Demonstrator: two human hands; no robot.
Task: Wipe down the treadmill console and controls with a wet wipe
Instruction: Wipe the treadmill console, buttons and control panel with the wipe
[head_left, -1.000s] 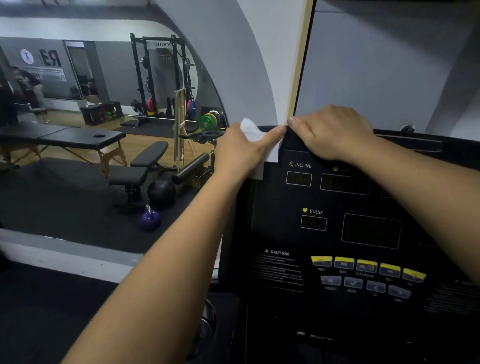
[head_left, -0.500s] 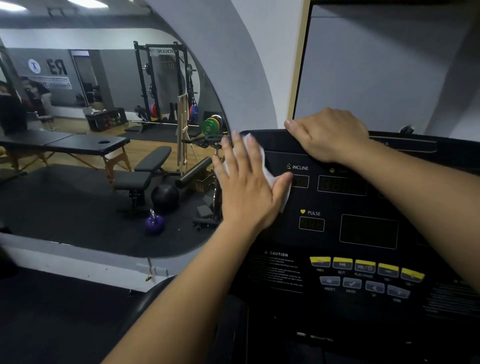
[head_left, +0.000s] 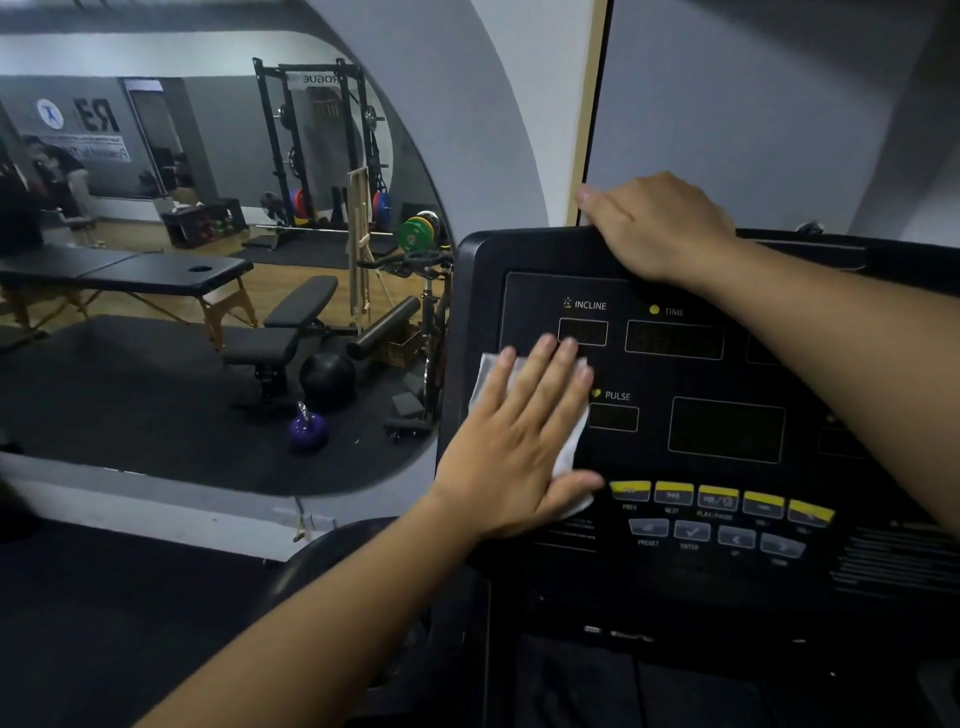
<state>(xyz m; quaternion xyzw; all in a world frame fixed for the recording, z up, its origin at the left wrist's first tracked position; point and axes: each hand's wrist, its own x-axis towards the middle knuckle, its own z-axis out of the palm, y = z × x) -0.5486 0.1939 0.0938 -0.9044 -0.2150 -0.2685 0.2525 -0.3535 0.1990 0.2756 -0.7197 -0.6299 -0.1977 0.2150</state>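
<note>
An arched wall mirror (head_left: 156, 395) filled the left of the frame, reflecting gym benches and a weight rack. Right of it, the black treadmill console (head_left: 519, 291) took up the centre and lower right. The person's left hand (head_left: 519, 452) lay flat on the console's left side, fingers (head_left: 550, 374) straight and slightly apart, pressing a white wet wipe (head_left: 571, 447) against the panel below the INCLINE label, beside PULSE. The right hand (head_left: 660, 228) rested on the console's top rim, fingers together and nearly straight, clasping nothing. The wipe's lower corner sat just left of the row of yellow buttons (head_left: 717, 493).
</note>
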